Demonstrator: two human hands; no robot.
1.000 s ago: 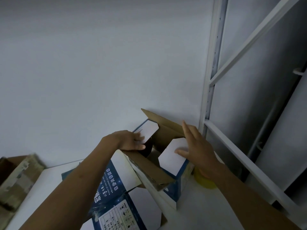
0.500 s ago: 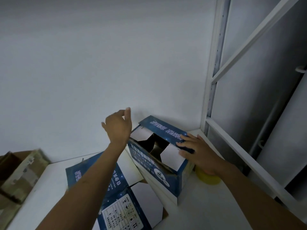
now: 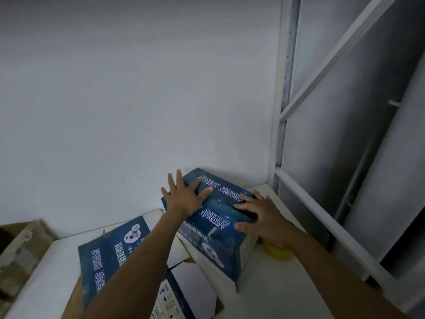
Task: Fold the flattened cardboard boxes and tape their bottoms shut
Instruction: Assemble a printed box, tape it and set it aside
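Note:
A dark blue printed cardboard box [image 3: 218,247] stands erected on the white table [image 3: 271,295] near the back wall, its two long flaps folded down over the top. My left hand [image 3: 184,199] lies flat with spread fingers on the far flap at the box's left end. My right hand [image 3: 262,215] presses flat on the near flap at the right end. A yellow tape roll [image 3: 279,253] sits on the table just right of the box, partly hidden under my right wrist.
A flattened blue box [image 3: 110,256] lies on the table in front left, under my left forearm. A brown carton [image 3: 20,252] stands at the far left edge. White shelf framing [image 3: 322,217] runs along the right side.
Both long flaps have come down and closed the box's opening. My left hand dropped from the air onto the far flap; my right hand slid onto the near flap.

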